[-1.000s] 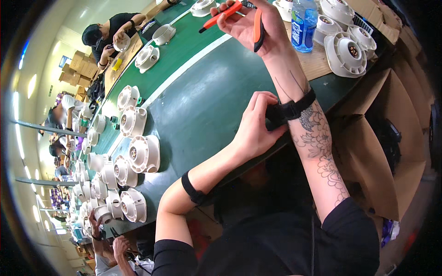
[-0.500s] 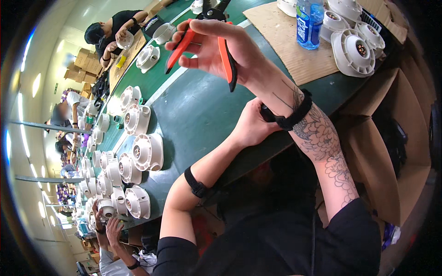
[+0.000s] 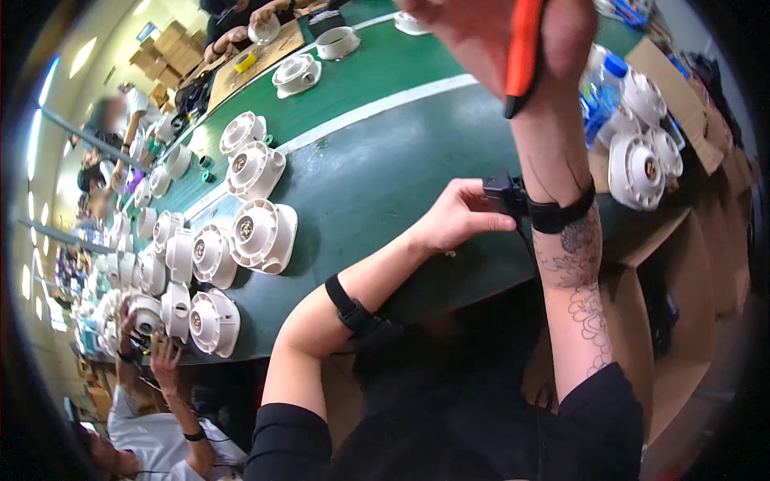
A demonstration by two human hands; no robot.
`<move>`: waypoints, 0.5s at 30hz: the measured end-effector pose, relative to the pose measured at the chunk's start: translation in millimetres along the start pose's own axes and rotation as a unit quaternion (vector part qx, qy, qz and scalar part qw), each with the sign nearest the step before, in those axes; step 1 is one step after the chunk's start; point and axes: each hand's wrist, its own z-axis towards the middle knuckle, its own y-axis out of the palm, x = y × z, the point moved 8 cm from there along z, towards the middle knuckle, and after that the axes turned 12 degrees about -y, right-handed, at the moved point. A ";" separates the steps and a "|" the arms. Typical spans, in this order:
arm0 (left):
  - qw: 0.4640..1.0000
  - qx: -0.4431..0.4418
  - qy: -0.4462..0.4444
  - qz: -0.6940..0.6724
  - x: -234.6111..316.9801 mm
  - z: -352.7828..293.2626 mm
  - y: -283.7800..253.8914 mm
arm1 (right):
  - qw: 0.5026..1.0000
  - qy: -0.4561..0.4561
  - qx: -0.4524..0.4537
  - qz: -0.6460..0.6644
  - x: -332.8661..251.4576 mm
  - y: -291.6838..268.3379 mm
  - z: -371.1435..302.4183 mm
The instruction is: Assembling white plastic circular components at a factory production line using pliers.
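Note:
My left hand (image 3: 459, 218) pinches a small black box (image 3: 504, 192) between thumb and fingers. That box sits on the black strap (image 3: 561, 212) round my right wrist. Raised at the top edge, my right hand (image 3: 565, 48) is blurred and partly cut off. It holds pliers, of which just one orange handle with a black end (image 3: 524, 56) shows across the palm. Their jaws are out of view.
White round housings (image 3: 263, 236) stand in rows on the green table (image 3: 377, 184) to the left. More housings (image 3: 638, 170) and a blue-capped bottle (image 3: 613, 72) are at the right, above a cardboard box (image 3: 642, 321). Co-workers handle housings at the far side and lower left.
My right hand has moved up and right with the pliers, so their jaws have left the view. My left hand, at the wrist strap, now shows the black box more plainly. The view has shifted.

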 end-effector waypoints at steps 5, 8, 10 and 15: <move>0.999 0.003 0.013 -0.047 2.2 -7.0 -13.4 | 0.981 -0.068 0.023 -0.180 14.7 -2.2 4.5; 1.000 -0.008 0.022 -0.013 12.7 -5.3 -11.6 | 0.903 -0.095 -0.002 -0.419 5.5 -12.2 1.8; 1.000 -0.003 -0.003 0.003 12.4 -6.3 -12.7 | 0.924 -0.074 0.008 -0.375 12.6 -15.1 2.4; 0.996 0.064 0.052 -0.037 -8.8 2.4 -33.9 | 0.935 -0.097 0.017 -0.341 28.6 -43.2 -1.9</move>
